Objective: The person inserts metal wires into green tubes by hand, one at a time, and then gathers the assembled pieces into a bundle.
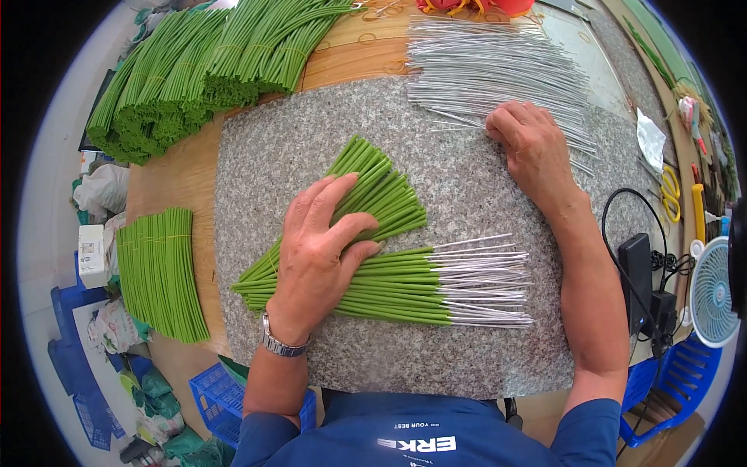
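Note:
My left hand (315, 241), a metal watch at its wrist, lies curled over a fanned bundle of thin green tubes (389, 191) on the grey stone slab (467, 358). Its thumb and forefinger are bent close together at the bundle's lower edge. Just below, under the same hand, a second fan of green tubes (389, 300) has white-silver wires (486, 288) sticking out of the right ends. At the far right my right hand (533, 144) pinches at the near edge of a heap of loose silver wires (498, 70). Its fingertips are partly hidden.
Thick bundles of green tubes (210, 66) lie at the back left, and a banded bundle (163, 272) is on the wooden table's left side. On the right are yellow scissors (670, 193), a black cable with adapters (636, 268) and a small fan (712, 292). Blue crates (222, 397) stand below.

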{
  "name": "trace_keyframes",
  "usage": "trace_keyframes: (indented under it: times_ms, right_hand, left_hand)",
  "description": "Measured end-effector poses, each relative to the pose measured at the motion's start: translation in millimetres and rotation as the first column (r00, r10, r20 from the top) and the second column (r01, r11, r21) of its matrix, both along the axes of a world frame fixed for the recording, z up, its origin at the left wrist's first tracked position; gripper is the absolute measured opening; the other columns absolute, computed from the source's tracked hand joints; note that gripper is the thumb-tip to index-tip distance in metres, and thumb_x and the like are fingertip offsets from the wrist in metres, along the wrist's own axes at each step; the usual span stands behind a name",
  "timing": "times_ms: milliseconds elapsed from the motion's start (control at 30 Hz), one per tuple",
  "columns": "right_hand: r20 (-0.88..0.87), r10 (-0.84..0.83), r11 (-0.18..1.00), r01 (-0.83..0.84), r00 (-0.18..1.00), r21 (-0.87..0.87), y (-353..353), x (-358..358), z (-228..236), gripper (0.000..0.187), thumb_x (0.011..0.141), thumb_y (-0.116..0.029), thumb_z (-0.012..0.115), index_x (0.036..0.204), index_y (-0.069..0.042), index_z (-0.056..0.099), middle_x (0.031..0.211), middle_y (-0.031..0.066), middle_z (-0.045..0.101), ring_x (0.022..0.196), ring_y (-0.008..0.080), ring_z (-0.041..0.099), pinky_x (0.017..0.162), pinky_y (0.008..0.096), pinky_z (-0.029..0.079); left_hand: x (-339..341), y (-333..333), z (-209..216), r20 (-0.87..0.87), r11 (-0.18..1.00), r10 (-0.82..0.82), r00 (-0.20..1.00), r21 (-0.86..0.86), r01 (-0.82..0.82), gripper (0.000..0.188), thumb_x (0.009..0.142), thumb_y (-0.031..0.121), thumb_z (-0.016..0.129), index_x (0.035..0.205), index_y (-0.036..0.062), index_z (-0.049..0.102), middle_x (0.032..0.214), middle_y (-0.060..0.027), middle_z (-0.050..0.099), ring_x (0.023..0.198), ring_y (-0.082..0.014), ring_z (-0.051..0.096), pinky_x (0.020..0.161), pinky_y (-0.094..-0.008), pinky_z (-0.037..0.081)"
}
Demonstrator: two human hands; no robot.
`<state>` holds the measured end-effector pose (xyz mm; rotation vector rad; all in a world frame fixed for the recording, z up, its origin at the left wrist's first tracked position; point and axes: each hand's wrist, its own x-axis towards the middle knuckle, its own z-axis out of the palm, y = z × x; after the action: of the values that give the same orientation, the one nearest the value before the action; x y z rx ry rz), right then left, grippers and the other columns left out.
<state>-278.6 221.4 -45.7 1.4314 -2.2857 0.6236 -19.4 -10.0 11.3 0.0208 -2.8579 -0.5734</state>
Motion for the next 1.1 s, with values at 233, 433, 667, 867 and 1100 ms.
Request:
trace_keyframes:
  times_ms: [233,433,667,867,1100]
  right_hand:
    - [0.011,0.016,0.995,-0.015,1.000,-0.097,0,5,3,0.028,0.086,0.007,0.070,0.106,-0.009,0.061,0.104,0.0051,0.068,0.105,0.0280,0.067,0.096,0.0430,0.050]
    - [0.082,0.061,0.978,-0.044,0.995,-0.203,-2,7,4,0.028,0.088,0.008,0.070,0.108,-0.009,0.059,0.098,0.0070,0.067,0.092,0.0318,0.069,0.082,0.0426,0.055]
    - [0.117,0.184,0.977,-0.168,0.976,-0.133,-2,36,24,0.016,0.095,-0.003,0.074,0.103,-0.008,0.062,0.095,0.0081,0.066,0.081,0.0310,0.070,0.065,0.0420,0.057]
    - [0.270,0.193,0.981,-0.195,0.943,-0.018,15,68,35,0.015,0.094,-0.007,0.077,0.099,-0.008,0.063,0.091,0.0081,0.063,0.081,0.0297,0.070,0.066,0.0414,0.057]
    - [0.260,0.134,0.991,-0.137,0.956,-0.005,36,76,26,0.015,0.091,-0.003,0.077,0.097,-0.008,0.064,0.088,0.0074,0.062,0.083,0.0291,0.067,0.068,0.0417,0.054]
  left_hand:
    - [-4,0,-3,-0.035,0.995,0.095,0.995,0.035,-0.094,0.023,0.087,0.005,0.083,0.109,0.0073,0.075,0.154,-0.0163,0.063,0.146,-0.0417,0.056,0.120,-0.0507,0.047]
    - [-2,-4,-5,-0.043,0.999,0.000,0.999,-0.041,-0.001,0.019,0.090,0.003,0.081,0.108,0.0083,0.077,0.154,-0.0163,0.063,0.145,-0.0436,0.056,0.120,-0.0525,0.046]
    - [-5,0,-1,-0.047,1.000,0.005,0.999,0.013,-0.005,0.020,0.084,0.011,0.086,0.103,0.0116,0.078,0.150,-0.0149,0.063,0.142,-0.0420,0.055,0.117,-0.0559,0.044]
    - [-2,-4,-4,-0.048,1.000,0.011,0.999,0.006,-0.010,0.025,0.080,0.011,0.088,0.102,0.0130,0.078,0.150,-0.0141,0.063,0.142,-0.0418,0.055,0.116,-0.0553,0.044]
    - [-5,-3,-4,-0.071,1.000,-0.015,0.997,-0.005,0.015,0.020,0.077,0.011,0.089,0.095,0.0130,0.080,0.148,-0.0137,0.065,0.140,-0.0420,0.057,0.114,-0.0551,0.046]
